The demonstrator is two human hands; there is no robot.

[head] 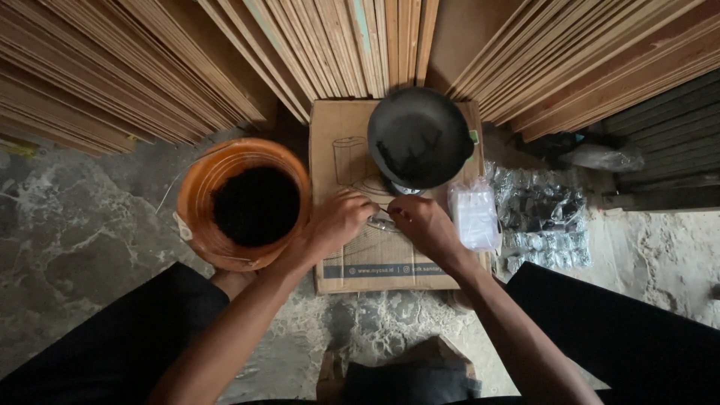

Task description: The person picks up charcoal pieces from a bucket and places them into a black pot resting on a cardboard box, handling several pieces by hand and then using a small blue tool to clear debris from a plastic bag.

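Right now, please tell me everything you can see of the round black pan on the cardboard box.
The round black metal pan looks dark and matte, with a smooth rim and a small green tab at its right edge. It rests at the far end of the flat brown cardboard box, just beyond both hands. Neither the left hand nor the right hand clearly touches it.

Dim, soft daylight on my feed, deep shadow inside the orange bucket point(244, 202), floor left of it brighter, wide-angle bending at edges, focus sharp.
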